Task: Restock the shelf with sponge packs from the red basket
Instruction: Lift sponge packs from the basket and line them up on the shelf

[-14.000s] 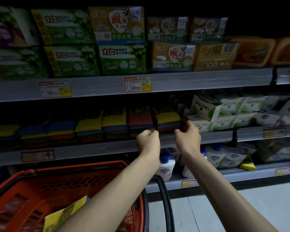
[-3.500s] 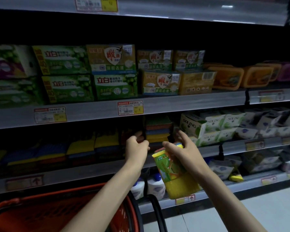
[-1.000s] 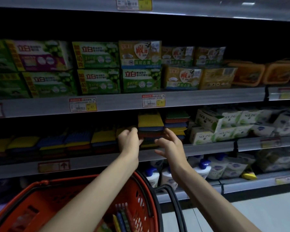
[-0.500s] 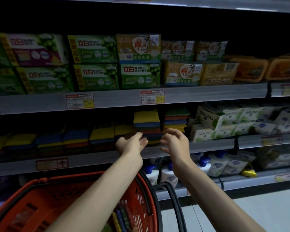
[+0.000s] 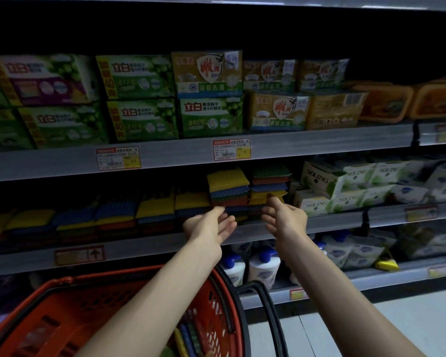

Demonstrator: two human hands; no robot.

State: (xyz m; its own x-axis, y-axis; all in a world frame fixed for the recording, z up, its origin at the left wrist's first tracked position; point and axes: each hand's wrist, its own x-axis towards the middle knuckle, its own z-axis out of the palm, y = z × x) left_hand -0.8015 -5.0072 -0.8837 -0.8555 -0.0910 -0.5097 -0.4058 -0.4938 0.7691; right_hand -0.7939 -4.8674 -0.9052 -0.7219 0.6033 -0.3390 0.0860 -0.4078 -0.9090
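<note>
You're looking at ribbed, matt sponge packs point(image 5: 228, 186) and a smooth metal shelf point(image 5: 152, 243); the red basket point(image 5: 75, 313) is showing perforated plastic, soap packs point(image 5: 211, 117) are gleaming in glossy wrap

SOLING: white boxes point(image 5: 319, 180) | 立白: green packs point(image 5: 209, 117) | arrow: shelf tag point(image 5: 79, 255)

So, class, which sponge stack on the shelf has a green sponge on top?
The rightmost sponge stack, beside the Soling boxes; the other stacks are topped yellow or blue.
</note>
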